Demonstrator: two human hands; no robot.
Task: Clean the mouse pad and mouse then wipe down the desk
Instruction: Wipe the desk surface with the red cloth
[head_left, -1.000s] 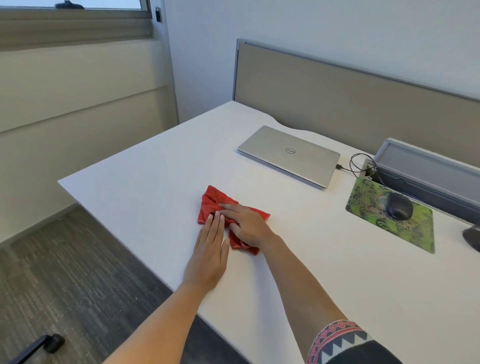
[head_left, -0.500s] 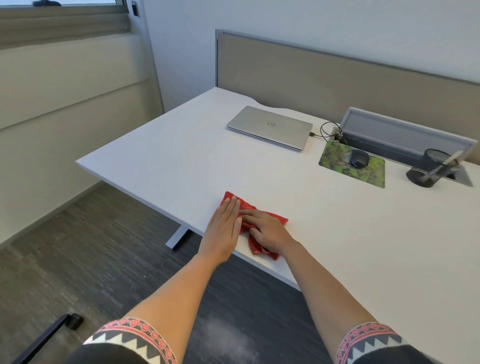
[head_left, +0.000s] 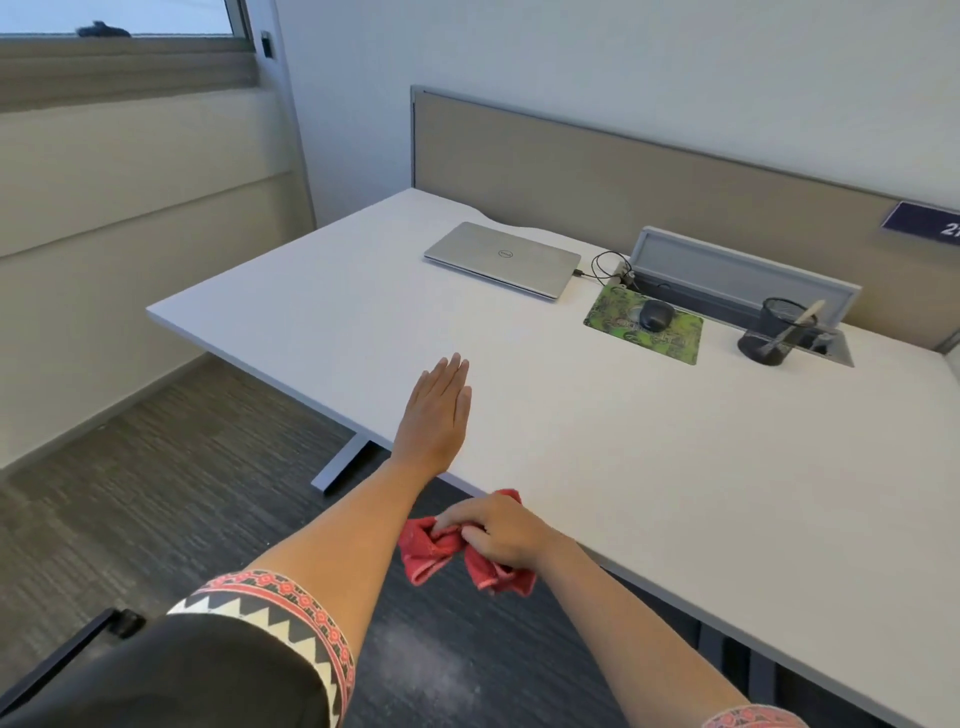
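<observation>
My right hand (head_left: 501, 531) grips a bunched red cloth (head_left: 431, 551) just off the front edge of the white desk (head_left: 649, 457); the cloth hangs below the edge. Flat on the desk near that edge lies my left hand (head_left: 439, 410), fingers together and palm down, holding nothing. At the back right a green patterned mouse pad (head_left: 670, 343) carries a dark mouse (head_left: 656, 315).
A shut silver laptop (head_left: 501, 258) lies at the back with a black cable (head_left: 605, 265) beside it. A black mesh pen cup (head_left: 774, 332) stands right of the pad, before a grey cable tray (head_left: 737, 270). A beige partition (head_left: 597, 171) backs the desk. A chair base (head_left: 78, 649) is lower left.
My right hand has dragged the red cloth toward me, off the desk's front edge. The left hand stays flat on the desk. The view has pulled back.
</observation>
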